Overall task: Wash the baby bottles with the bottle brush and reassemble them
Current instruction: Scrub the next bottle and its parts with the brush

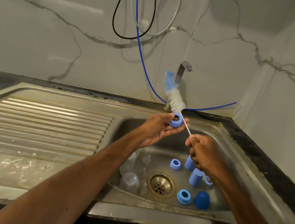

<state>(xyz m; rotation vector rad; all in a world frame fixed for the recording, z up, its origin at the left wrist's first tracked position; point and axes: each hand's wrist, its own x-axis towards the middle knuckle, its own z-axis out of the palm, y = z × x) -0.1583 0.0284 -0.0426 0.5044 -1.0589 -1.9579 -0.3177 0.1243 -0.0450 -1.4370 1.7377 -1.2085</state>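
**A blue ring and a long brush over the sink**

The left hand (159,130) is held up over the sink (232,170), palm up. Its thumb and fingers curl a little and hold a blue ring (176,121). The ring is round, with a big hole in the middle and a wider rim at the bottom.

The right hand (203,156) is closed tight on the thin white wire handle of the bottle brush (175,101). The brush points up and away, toward the tap (182,72). It has fluffy white hairs low down and soft blue hairs at the tip. The wire runs right by the ring's edge. I cannot tell if it goes through the hole.

More bottle parts lie down in the sink. Two clear bottles (130,182) lie on the left side of the drain (161,184), and they are hard to see. On the right side there is a small blue ring (175,164), two light blue caps (195,177) that look like little cups, a bigger blue ring (184,196) and a dark blue round cap (201,200) just beside it. One more ring peeks out from under the right arm.

A blue hose (145,63) hangs down the wall behind the tap. The ribbed metal tray (39,122) next to the sink is wet.
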